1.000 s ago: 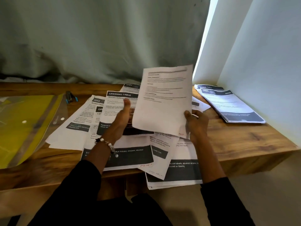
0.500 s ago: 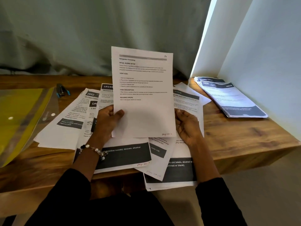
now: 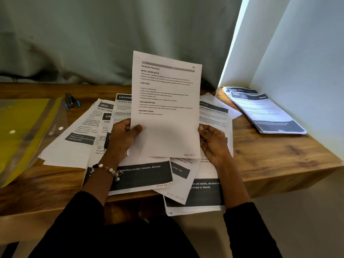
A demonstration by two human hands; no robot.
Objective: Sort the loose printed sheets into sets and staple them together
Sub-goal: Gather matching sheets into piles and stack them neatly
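I hold one printed sheet (image 3: 165,108) titled "Refrigerator Restocking" upright over the desk. My left hand (image 3: 122,138) pinches its lower left edge, thumb on the front. My right hand (image 3: 214,144) is at the sheet's lower right edge, fingers loosely curled, a fingertip touching the edge. Under both hands lie several loose printed sheets (image 3: 78,146) with dark header bars, fanned and overlapping; some hang over the desk's front edge. A black and blue stapler (image 3: 71,101) lies at the back left, away from both hands.
A stack of sheets (image 3: 266,112) lies at the back right against the white wall. A yellow plastic folder (image 3: 22,131) covers the wooden desk's (image 3: 279,155) left end. A grey curtain hangs behind the desk.
The sheet passed from my right hand to my left and turned upright to face me. My right hand let go and now sits at its right edge.
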